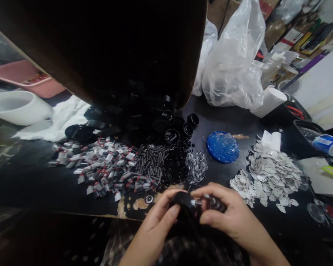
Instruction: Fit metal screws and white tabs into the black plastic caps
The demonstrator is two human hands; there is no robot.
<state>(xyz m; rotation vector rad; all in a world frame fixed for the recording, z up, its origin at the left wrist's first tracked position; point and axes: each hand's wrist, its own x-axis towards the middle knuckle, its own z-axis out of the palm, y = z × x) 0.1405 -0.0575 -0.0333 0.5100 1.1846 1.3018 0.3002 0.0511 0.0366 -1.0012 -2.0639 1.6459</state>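
Left hand (161, 216) gripping black part (182, 202), right hand (226, 207) gripping dark piece (215, 203), table edge (108, 215) near

pink basin (50, 88): back left | white tub (36, 111): left | plastic bag (230, 70): back

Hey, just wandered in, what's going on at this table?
Someone is working with small parts in both bare hands. The left hand holds a black part; the right hand holds a dark item, too blurred to identify. A small spring shows between the hands. Beyond them, on the dark tabletop, lie piles of grey-and-red pieces, springs and pale flat plates.
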